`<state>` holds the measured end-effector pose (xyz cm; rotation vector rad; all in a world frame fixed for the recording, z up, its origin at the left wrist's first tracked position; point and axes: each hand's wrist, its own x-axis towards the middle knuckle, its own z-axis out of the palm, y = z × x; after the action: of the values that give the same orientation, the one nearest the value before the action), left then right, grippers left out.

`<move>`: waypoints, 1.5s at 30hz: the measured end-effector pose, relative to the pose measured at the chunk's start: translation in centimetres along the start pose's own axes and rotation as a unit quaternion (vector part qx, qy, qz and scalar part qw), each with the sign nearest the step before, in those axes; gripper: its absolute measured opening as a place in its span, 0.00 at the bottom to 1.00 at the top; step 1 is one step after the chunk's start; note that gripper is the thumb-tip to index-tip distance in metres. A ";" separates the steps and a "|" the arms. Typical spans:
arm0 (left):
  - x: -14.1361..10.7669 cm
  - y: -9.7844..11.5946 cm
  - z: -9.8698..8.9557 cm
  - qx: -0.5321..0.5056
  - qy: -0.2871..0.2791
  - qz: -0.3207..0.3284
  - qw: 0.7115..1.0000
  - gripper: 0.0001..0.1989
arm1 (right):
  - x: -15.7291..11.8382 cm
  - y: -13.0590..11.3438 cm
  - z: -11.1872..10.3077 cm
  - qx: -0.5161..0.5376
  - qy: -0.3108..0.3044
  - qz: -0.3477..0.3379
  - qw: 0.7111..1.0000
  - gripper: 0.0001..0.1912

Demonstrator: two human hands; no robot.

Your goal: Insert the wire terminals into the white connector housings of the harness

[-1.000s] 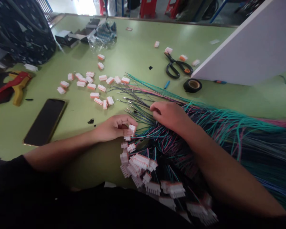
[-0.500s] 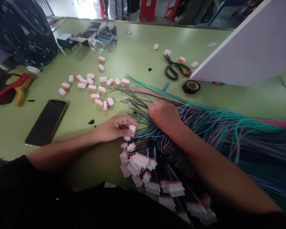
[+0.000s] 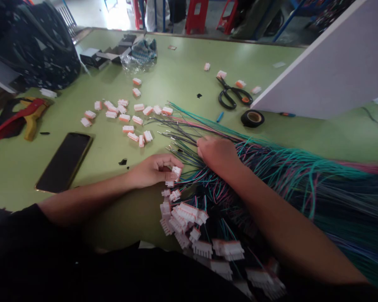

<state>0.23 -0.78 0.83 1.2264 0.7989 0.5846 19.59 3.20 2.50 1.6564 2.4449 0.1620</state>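
Between the thumb and fingers of my left hand is a small white connector. My right hand lies over the wire bundle, fingers closed on wires that I cannot tell apart. Loose wire ends with metal tips fan out to the left of it. Below my hands, several white connectors hang on wires near my body. Several loose white and orange connectors are scattered on the green table beyond my left hand.
A phone and a red and yellow tool lie at the left. Scissors, black tape and a blue piece are beyond the wires. A white panel stands at the right, a dark bag at the far left.
The whole view has shifted slightly. Both hands keep nearly the same place and grip; no object has clearly moved on the table.
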 end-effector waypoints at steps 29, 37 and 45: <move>0.3 -0.9 -0.7 0.038 -0.010 0.018 0.999 0.12 | 0.5 0.8 -0.4 0.059 -0.039 0.013 0.997 0.17; 0.3 -0.6 -0.5 -0.003 -0.006 0.021 1.000 0.09 | 0.7 2.1 -0.1 0.282 0.074 0.171 0.941 0.08; 0.7 -1.1 -0.6 -0.119 0.044 0.022 0.992 0.12 | -1.4 -0.1 -1.9 0.521 0.176 -0.085 0.831 0.06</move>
<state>0.16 -0.12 -0.44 1.0059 0.7536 0.7525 19.63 1.93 4.52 1.7866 3.2072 -1.2107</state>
